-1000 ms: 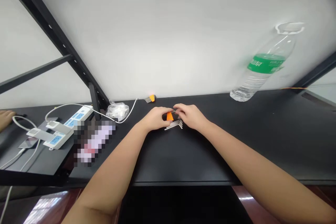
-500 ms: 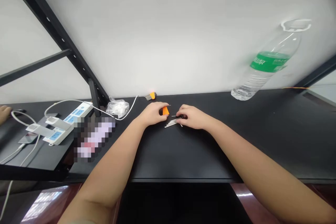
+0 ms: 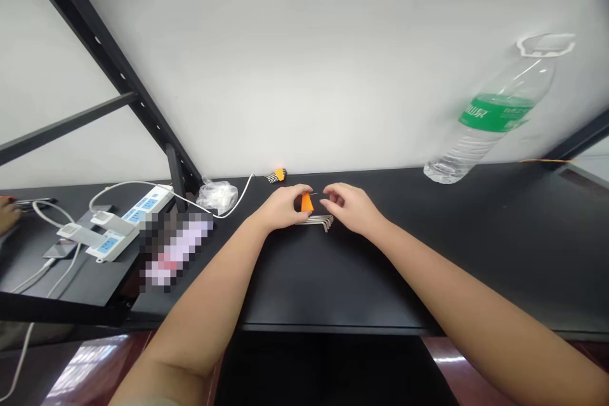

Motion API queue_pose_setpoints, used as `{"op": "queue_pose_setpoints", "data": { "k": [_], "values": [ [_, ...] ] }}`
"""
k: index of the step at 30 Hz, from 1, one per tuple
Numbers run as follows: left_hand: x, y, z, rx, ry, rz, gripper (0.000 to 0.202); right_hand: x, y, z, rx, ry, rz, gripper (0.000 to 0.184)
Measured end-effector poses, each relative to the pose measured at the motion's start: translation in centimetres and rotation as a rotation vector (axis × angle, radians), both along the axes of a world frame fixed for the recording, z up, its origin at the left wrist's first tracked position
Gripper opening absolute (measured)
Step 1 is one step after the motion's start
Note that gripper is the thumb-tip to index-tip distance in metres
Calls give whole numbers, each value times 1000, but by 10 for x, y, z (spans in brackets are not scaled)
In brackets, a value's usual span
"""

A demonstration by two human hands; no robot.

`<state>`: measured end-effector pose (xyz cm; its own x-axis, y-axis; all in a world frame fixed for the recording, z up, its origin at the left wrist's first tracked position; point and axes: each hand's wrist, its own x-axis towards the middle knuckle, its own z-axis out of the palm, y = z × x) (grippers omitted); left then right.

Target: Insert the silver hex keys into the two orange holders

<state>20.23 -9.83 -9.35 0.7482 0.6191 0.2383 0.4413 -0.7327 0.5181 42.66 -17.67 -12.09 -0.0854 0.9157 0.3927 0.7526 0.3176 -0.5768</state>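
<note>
My left hand grips an orange plastic hex key holder at its left side, with a thin metal key poking out near the top. My right hand hovers just to the right of the holder, fingers apart and holding nothing. Directly below both hands, several loose L-shaped steel hex keys lie together on the black tabletop. Farther back by the wall sits a second orange holder with a set of hex keys.
A clear water bottle with a green label stands at the back right. On the left are a crumpled plastic bag, a white power strip, cables, a phone, a black metal shelf frame, and another person's hand.
My right hand has lifted away from the loose hex keys and its fingers have opened. My left hand stays at the orange holder, and the keys now lie more neatly together.
</note>
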Motion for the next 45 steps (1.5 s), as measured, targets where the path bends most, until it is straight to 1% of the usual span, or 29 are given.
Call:
{"op": "queue_pose_setpoints", "data": {
  "k": [2,4,6,9,11,13,15,18,21,25,30,38,41,45],
  "values": [
    [3,-4,2,-8,8,-25,57,-2,3,1,60,53,29,21],
    [4,-7,3,2,21,-50,54,-4,6,0,65,68,66,19],
    [4,-7,4,17,50,-60,54,-3,9,-3,-1,106,44,17],
    [-2,0,3,23,121,-46,57,8,12,-8,-169,173,-35,15],
    [-6,6,4,35,126,-13,58,17,13,-10,-243,138,-55,16],
    [-9,10,4,48,84,28,58,24,12,-10,-266,39,-36,16],
    [-10,11,3,42,44,54,58,26,10,-8,-242,-63,1,15],
    [-8,10,2,32,36,54,59,19,3,-4,-222,-163,104,14],
    [-5,8,0,56,42,49,59,7,-3,0,-239,-225,188,23],
    [-4,6,-1,62,39,39,61,0,-6,2,-238,-251,224,18],
    [-4,5,-2,49,46,31,63,3,-6,1,-242,-243,200,17],
    [-4,6,-5,29,62,26,64,9,-5,0,-232,-327,74,15],
    [-5,6,-5,35,67,30,65,9,-6,0,-224,-347,69,15],
    [-5,4,-4,42,72,41,64,7,-8,5,-169,-363,67,14]
  ]
}}
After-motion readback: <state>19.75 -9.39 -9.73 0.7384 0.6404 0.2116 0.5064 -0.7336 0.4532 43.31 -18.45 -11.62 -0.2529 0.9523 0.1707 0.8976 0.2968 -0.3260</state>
